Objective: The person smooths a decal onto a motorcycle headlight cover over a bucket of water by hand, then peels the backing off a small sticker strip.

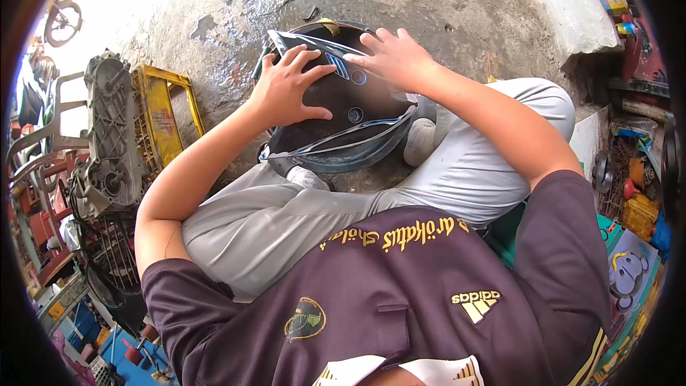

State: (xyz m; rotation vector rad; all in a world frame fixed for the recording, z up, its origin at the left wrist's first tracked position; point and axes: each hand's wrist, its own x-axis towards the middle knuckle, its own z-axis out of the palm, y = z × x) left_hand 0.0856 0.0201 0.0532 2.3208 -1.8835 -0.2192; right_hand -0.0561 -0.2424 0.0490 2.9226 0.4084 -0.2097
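Observation:
A round dark tub (371, 161) sits on the ground between my bent legs. Across its mouth lies a black sheet-like piece (314, 132) with light blue stripes and small ring marks; its exact kind I cannot tell. My left hand (289, 89) rests palm down at its left side, fingers spread and thumb pointing right. Over the far right part is my right hand (393, 61), its fingers apart near a pale raised edge of the piece. Neither hand is wrapped round anything. A folded, silvery edge runs along the near side of the tub.
To the left stand a metal engine casing (111, 129) and a yellow crate (161, 111). Wet, stained concrete (236, 21) stretches beyond the tub. A pale concrete ledge (564, 7) rises at the far right. Mixed parts and containers crowd the right edge, beside a yellow bottle (639, 214).

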